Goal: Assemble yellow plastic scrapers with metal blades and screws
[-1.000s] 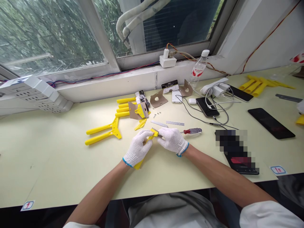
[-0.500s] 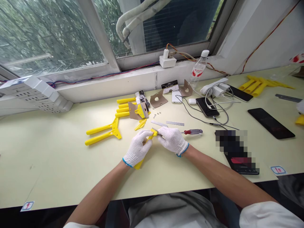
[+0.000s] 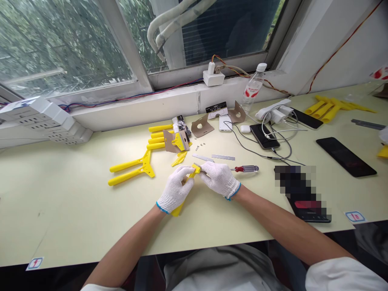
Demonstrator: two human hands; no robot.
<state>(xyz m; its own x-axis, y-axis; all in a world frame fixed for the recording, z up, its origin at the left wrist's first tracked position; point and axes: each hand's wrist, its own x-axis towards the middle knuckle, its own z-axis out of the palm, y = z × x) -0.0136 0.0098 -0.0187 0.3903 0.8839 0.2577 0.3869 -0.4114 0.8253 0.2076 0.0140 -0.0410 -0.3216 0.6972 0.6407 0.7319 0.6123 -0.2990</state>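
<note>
on my head feed: left hand, in a white knit glove with blue cuff trim, has its fingers closed round a yellow scraper. scraper is tilted, over the table near mid-span. handle end pokes out below the palm, head end sits up between my two hands.

right hand, same glove, fingers bent and bunched narrow at the scraper's head end. can't tell if they're pinching it or just against it, glove hides the tips. screwdriver points its shaft in behind the right glove, red and clear handle out to the right. can't tell if that hand has hold of it.

just beyond the hands: two flat metal strips, side by side and apart, left one partly behind the right glove. small yellow piece near the left glove. little screws scattered past the strips. off to the left, two yellow handles lie with heads together, well apart from both gloves.
</note>
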